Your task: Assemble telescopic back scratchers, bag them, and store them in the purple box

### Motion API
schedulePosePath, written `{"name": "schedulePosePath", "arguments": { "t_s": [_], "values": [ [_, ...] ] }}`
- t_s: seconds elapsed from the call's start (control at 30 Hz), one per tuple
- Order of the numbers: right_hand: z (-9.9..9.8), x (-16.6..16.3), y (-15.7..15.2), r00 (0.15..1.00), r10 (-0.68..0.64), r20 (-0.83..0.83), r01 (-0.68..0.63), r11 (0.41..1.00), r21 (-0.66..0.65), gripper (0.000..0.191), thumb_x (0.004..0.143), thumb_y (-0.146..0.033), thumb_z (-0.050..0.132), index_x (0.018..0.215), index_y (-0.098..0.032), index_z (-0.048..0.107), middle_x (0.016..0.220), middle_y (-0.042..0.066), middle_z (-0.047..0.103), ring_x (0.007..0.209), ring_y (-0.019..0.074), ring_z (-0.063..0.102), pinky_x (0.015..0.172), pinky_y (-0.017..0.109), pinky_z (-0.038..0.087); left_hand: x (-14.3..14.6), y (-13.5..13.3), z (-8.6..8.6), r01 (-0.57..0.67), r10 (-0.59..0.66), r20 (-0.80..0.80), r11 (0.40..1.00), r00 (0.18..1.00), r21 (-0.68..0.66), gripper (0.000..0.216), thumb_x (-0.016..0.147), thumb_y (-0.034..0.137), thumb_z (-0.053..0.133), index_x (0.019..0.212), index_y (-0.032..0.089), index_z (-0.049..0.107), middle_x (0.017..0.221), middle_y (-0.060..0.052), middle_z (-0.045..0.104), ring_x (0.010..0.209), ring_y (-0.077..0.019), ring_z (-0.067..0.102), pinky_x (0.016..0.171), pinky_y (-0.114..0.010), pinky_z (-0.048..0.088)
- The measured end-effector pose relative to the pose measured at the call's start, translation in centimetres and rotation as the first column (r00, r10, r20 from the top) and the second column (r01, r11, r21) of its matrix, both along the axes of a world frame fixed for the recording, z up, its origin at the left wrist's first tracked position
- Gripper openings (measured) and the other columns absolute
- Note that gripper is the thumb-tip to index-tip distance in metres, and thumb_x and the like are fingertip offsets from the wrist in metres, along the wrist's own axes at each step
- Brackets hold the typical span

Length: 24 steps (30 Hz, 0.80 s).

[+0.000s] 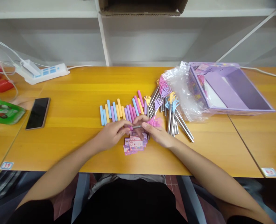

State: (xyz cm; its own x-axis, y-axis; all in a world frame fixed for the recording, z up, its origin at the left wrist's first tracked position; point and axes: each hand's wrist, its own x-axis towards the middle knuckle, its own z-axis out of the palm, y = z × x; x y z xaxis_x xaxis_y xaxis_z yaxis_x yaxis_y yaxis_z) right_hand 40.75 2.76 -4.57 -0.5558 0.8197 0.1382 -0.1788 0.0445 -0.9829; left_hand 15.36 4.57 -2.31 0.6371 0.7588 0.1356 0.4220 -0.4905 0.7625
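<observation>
Above the table's middle, my left hand [111,133] pinches one end of a back scratcher with a thin metal rod [137,126]. A bit of pink shows at its fingertips, too small to make out. My right hand [160,135] is closed on the rod's other side, and a blurred pink claw head [155,122] sticks out past it. Just beyond my hands lies a row of coloured tubes [114,111] in blue, yellow, purple and pink. Printed cards [136,145] lie in a loose pile below my fingers. Several back scratchers [172,107] with claw heads and metal rods are heaped to the right.
A purple box [242,93] and crumpled clear plastic [183,93] sit at the right. On the left are a phone [38,113], a power strip [46,73] and a green package [4,109] beside another person's hand. A cardboard box [142,7] stands on the shelf above.
</observation>
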Motion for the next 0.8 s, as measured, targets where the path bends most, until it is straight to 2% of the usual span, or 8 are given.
{"name": "schedulePosePath", "arguments": {
  "t_s": [0.07,0.1,0.2,0.3,0.4,0.5,0.6,0.8],
  "values": [
    [0.3,0.6,1.0,0.995,-0.101,0.009,0.101,0.993,0.055,0.030,0.108,-0.047,0.061,0.126,-0.025,0.051,0.085,-0.005,0.056,0.061,0.0106,0.053,0.058,0.026,0.048,-0.7,1.3,0.5,-0.082,0.081,-0.016,0.996,0.997,-0.047,0.030,0.113,0.042,0.048,0.128,0.023,0.067,0.097,-0.001,0.077,0.083,-0.0154,0.071,0.078,-0.027,0.053],
    [0.4,1.0,1.4,0.981,-0.193,0.030,0.189,0.975,0.115,0.038,0.105,-0.044,0.066,0.134,-0.026,0.048,0.093,-0.004,0.057,0.062,0.0099,0.054,0.057,0.026,0.049,-1.1,1.8,0.7,-0.109,0.108,-0.033,0.993,0.994,-0.052,0.032,0.114,0.043,0.046,0.129,0.023,0.066,0.098,-0.001,0.076,0.084,-0.0156,0.070,0.079,-0.027,0.052],
    [0.5,2.0,1.9,0.865,-0.468,0.182,0.357,0.828,0.433,0.067,0.102,-0.035,0.071,0.159,-0.032,0.034,0.123,0.006,0.056,0.078,0.0130,0.063,0.065,0.030,0.057,-1.9,2.8,0.9,-0.110,0.104,-0.140,0.993,0.985,-0.036,0.035,0.114,0.046,0.044,0.127,0.023,0.067,0.105,-0.002,0.076,0.091,-0.0181,0.070,0.085,-0.030,0.053],
    [0.6,2.6,1.7,0.700,-0.614,0.365,0.156,0.630,0.761,0.054,0.105,-0.031,0.066,0.156,-0.028,0.049,0.136,0.014,0.056,0.103,0.0221,0.068,0.082,0.038,0.062,-1.8,2.6,0.4,-0.011,0.009,-0.259,1.000,0.966,-0.006,0.038,0.114,0.049,0.043,0.127,0.023,0.068,0.118,-0.006,0.077,0.104,-0.0225,0.072,0.092,-0.035,0.055],
    [0.4,2.6,1.4,0.592,-0.634,0.497,-0.130,0.533,0.836,0.030,0.111,-0.031,0.058,0.138,-0.022,0.066,0.125,0.013,0.067,0.104,0.0227,0.070,0.083,0.036,0.060,-1.0,1.8,-0.4,0.072,-0.041,-0.363,0.995,0.931,0.071,0.039,0.115,0.042,0.040,0.135,0.022,0.066,0.125,-0.009,0.076,0.112,-0.0257,0.072,0.097,-0.039,0.056],
    [0.1,2.5,1.2,0.528,-0.638,0.561,-0.286,0.489,0.824,0.028,0.113,-0.026,0.052,0.133,-0.018,0.069,0.114,0.010,0.074,0.094,0.0198,0.071,0.077,0.032,0.056,-0.4,1.3,-1.1,0.123,-0.028,-0.438,0.974,0.899,0.191,0.040,0.116,0.035,0.035,0.135,0.019,0.066,0.121,-0.011,0.075,0.108,-0.0248,0.073,0.093,-0.037,0.057],
    [0.4,2.5,1.2,0.512,-0.642,0.571,-0.330,0.466,0.821,0.026,0.112,-0.020,0.052,0.129,-0.016,0.071,0.109,0.011,0.077,0.093,0.0208,0.072,0.076,0.033,0.054,-0.4,1.1,-1.3,0.130,0.031,-0.457,0.940,0.889,0.316,0.040,0.117,0.038,0.036,0.131,0.019,0.068,0.115,-0.009,0.076,0.097,-0.0218,0.073,0.082,-0.032,0.056],
    [2.0,2.3,1.0,0.535,-0.601,0.594,-0.315,0.511,0.800,0.029,0.111,-0.017,0.048,0.124,-0.018,0.074,0.108,0.011,0.078,0.092,0.0232,0.070,0.080,0.037,0.052,-1.0,1.2,-0.8,0.162,0.064,-0.477,0.894,0.877,0.419,0.035,0.116,0.038,0.043,0.127,0.020,0.070,0.108,-0.008,0.079,0.091,-0.0192,0.074,0.073,-0.027,0.054]
  ]
}}
